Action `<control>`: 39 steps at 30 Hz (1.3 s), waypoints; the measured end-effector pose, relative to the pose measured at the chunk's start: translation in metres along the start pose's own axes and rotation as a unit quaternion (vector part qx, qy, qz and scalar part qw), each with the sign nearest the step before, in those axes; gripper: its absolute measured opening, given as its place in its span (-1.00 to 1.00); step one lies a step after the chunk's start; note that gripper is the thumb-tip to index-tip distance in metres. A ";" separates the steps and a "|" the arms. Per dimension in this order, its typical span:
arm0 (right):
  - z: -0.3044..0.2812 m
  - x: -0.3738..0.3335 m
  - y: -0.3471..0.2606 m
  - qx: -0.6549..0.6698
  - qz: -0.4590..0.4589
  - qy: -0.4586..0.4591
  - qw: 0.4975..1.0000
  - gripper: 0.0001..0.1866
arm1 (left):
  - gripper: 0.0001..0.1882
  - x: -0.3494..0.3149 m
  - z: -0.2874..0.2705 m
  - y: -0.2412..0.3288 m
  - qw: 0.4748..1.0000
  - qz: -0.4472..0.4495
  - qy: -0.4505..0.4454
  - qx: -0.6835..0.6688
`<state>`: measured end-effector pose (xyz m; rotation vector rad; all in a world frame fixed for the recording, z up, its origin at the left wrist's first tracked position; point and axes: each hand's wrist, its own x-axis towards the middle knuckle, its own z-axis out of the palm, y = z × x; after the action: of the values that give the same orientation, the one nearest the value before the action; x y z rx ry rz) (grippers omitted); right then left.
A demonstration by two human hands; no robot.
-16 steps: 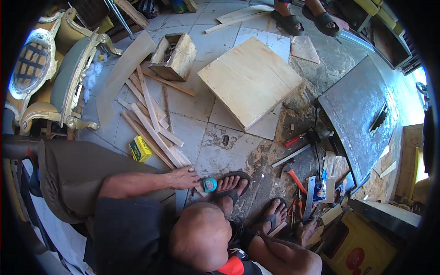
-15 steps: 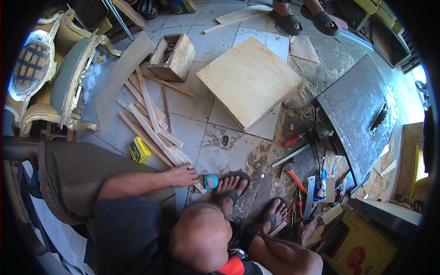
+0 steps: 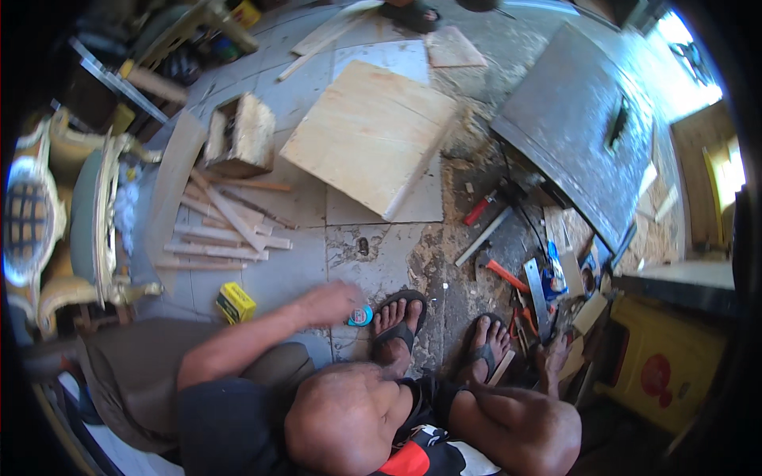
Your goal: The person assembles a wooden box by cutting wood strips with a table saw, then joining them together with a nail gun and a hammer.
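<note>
The left hand (image 3: pixel 329 301) is reaching over the grey tiled floor (image 3: pixel 373 246), fingers curled and blurred, touching a small round blue container (image 3: pixel 359 316) lying just beside a sandalled foot (image 3: pixel 397 321). The right hand (image 3: pixel 553 355) is resting, fingers spread, among scattered tools (image 3: pixel 528 293). A small yellow box (image 3: pixel 236 302) is sitting nearby.

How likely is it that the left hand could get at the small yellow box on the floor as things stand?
Probably yes: the yellow box lies on open tile just beside the forearm of the left hand, with nothing lying between them.
</note>
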<state>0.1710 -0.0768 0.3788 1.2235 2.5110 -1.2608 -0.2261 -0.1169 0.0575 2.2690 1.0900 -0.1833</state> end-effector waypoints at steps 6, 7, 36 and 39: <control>0.016 -0.016 0.012 0.104 0.152 0.018 0.983 -0.82 | -0.67 -0.035 0.038 0.004 0.975 -0.017 -0.205 0.088; 0.020 -0.018 0.016 0.110 0.162 0.029 0.980 -0.81 | -0.65 -0.036 0.019 0.001 0.972 -0.028 -0.215 0.087; 0.246 -0.101 0.200 0.085 0.450 0.344 0.820 -0.55 | -0.01 0.106 -0.146 -0.044 0.974 -0.059 0.135 0.173; 0.267 -0.109 0.213 0.075 0.472 0.367 0.798 -0.53 | 0.08 0.099 -0.148 -0.056 0.970 -0.059 0.146 0.184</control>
<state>0.3201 -0.2590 0.1085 2.8951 1.5124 -0.7569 -0.2226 0.0603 0.1143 2.6220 1.4452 -0.1072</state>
